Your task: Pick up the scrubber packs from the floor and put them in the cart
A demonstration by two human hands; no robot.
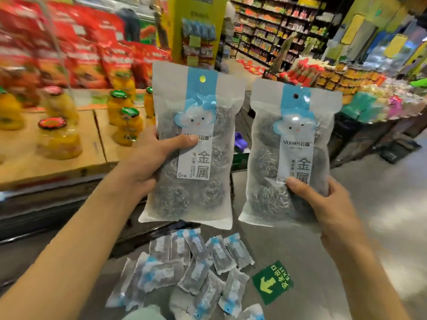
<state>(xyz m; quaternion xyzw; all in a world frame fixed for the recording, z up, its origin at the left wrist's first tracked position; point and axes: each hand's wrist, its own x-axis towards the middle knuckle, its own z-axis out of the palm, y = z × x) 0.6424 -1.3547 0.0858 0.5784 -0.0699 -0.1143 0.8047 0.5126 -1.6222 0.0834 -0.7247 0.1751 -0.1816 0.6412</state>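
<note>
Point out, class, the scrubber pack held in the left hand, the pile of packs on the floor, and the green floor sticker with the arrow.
White-and-blue plastic scrubber pack in the left hand (193, 144): head view, label middle.
Pile of scrubber packs on the floor (191, 271): head view, a central pack.
Green square floor sticker (272, 281): head view, its centre.

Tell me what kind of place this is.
Most likely a supermarket or grocery shop: stocked shelving runs down an aisle, jars of yellow fruit stand on cardboard cases, and a green arrow sticker marks the floor.
</note>
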